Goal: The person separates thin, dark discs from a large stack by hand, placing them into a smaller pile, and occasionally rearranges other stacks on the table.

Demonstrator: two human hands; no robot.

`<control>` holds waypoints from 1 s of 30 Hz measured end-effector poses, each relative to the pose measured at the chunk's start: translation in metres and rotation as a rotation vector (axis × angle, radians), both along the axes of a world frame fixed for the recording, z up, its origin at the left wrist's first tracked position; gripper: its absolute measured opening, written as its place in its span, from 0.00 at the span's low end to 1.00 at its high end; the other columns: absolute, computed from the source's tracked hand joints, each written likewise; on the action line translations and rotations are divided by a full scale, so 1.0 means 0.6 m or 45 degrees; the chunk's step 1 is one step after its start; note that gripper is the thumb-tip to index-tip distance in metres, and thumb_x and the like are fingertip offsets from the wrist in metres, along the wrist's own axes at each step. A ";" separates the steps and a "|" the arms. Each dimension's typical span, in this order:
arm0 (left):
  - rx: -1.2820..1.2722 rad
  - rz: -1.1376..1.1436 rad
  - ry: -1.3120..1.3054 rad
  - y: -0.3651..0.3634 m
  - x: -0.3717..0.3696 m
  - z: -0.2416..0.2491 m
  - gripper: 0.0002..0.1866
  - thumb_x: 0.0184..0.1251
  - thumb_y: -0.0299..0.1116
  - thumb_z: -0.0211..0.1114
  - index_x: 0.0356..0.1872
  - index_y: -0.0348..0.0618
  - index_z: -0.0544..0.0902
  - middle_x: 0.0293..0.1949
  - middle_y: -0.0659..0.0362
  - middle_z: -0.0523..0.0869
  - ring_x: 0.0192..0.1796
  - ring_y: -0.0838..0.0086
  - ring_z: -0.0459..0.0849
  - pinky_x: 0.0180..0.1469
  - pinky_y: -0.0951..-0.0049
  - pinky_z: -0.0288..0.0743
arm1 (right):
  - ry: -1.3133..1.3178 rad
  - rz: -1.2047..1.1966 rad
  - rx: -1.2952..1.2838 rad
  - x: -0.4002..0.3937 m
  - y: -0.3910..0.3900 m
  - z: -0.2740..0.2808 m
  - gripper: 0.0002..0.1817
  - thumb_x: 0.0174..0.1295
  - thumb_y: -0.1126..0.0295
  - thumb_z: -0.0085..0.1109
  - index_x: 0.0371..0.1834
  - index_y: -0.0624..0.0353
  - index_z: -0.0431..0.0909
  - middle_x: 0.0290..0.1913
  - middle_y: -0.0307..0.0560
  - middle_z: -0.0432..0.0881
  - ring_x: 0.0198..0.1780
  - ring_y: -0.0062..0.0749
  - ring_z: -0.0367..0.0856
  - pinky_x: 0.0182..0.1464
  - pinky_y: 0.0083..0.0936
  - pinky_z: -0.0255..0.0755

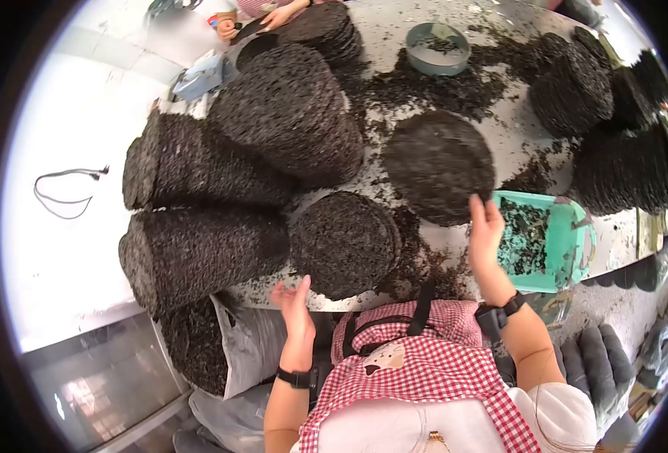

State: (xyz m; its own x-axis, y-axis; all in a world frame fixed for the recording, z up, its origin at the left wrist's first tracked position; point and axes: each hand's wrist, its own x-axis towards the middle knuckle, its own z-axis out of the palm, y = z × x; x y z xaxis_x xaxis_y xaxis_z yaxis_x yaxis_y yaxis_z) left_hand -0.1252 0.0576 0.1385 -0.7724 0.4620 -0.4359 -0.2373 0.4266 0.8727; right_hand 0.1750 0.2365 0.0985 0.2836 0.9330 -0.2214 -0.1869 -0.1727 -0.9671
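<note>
Nearest, shows red-white checked apron (405, 374) w/ cat patch. Just L of it, below table (383, 34) edge, shows pale sack (247, 340) beside dark flaky mass (194, 347); can't tell if inside it.

Up from there, shows L hand (294, 308), empty, fingers spread wide, nr bottom L of low stack (345, 245) of round dark sheets, lying flat. To R, shows R hand (486, 232) w/ fingers narrow, pinching lower R rim of dark disc (439, 167). Holds disc above table, approx. face-on to camera, a bit blurred, up & R of low stack.

Just R of R hand, shows green tray (562, 249) w/ dark flakes spread over L part, R end mostly bare, rim smeared.

Far L, shows two long stacks (220, 249) on their sides, side by side, w/ tall stack (288, 113) standing beyond, leaning a bit. Far R, shows more dark stacks (628, 170), incl. some on edge.

Farther back, shows blue-grey round bowl (438, 66) w/ dark bits & a pale pc. inside, loose flakes (432, 94) around it. Upper L, shows light-blue box (198, 79), contents unclear. At far edge, shows another person's hands (279, 16) nr dark discs.
</note>
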 end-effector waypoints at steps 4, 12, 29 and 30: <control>-0.090 0.001 -0.763 -0.013 -0.018 -0.036 0.22 0.55 0.36 0.72 0.48 0.47 0.72 0.43 0.66 0.72 0.43 0.78 0.70 0.47 0.72 0.61 | -0.249 -0.119 0.017 0.017 0.005 -0.066 0.18 0.62 0.68 0.59 0.53 0.66 0.71 0.56 0.48 0.73 0.57 0.33 0.70 0.59 0.28 0.64; 0.319 -0.158 -0.509 0.031 0.068 0.069 0.24 0.64 0.40 0.63 0.53 0.46 0.61 0.55 0.58 0.70 0.61 0.71 0.67 0.63 0.62 0.61 | -0.843 1.272 0.878 -0.096 -0.101 0.109 0.30 0.44 0.64 0.71 0.53 0.58 0.70 0.66 0.53 0.64 0.70 0.48 0.58 0.70 0.44 0.54; 0.373 -0.552 -1.046 0.012 0.055 0.027 0.32 0.58 0.23 0.60 0.65 0.44 0.60 0.62 0.55 0.70 0.65 0.63 0.69 0.66 0.56 0.63 | -0.570 1.167 0.865 -0.083 -0.092 0.087 0.17 0.57 0.74 0.58 0.52 0.57 0.77 0.54 0.48 0.79 0.57 0.42 0.77 0.60 0.36 0.70; 0.381 -0.559 -1.039 0.010 0.054 0.029 0.32 0.58 0.23 0.59 0.66 0.44 0.60 0.63 0.55 0.70 0.66 0.63 0.68 0.68 0.55 0.61 | -0.408 0.916 0.621 -0.080 -0.093 0.103 0.13 0.61 0.76 0.53 0.49 0.60 0.78 0.51 0.49 0.82 0.52 0.37 0.81 0.54 0.29 0.74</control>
State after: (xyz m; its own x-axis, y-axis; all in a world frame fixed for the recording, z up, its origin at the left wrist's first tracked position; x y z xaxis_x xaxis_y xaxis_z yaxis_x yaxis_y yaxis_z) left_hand -0.0926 0.0635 0.1561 -0.0176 0.8157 -0.5782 -0.6899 0.4087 0.5976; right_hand 0.1271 0.1808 0.1602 -0.4204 0.8774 0.2311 0.0966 0.2965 -0.9501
